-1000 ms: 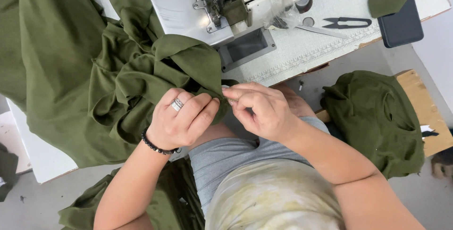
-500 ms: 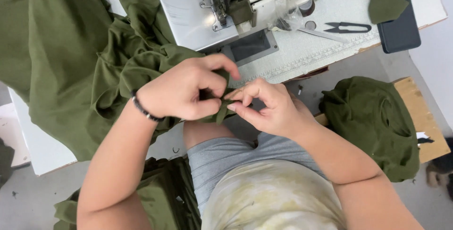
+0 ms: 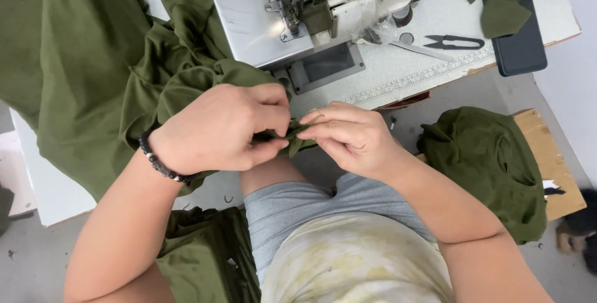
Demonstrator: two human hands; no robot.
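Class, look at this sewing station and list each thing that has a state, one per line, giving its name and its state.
left hand: closed, pinching the olive fabric
right hand: fingers bent, pinching the same fold
olive fabric: bunched, spread across the table
sewing machine: nothing under the needle area
thread snips: lying flat on the table
dark phone: flat, fabric scrap draped over it
folded olive garment: heaped on the wooden stool

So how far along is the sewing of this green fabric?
Done: unclear, though a green garment lies piled on the wooden stand to the right. In hand: left hand and right hand pinch a fold of olive fabric together. Left: nothing lies under the sewing machine needle yet.
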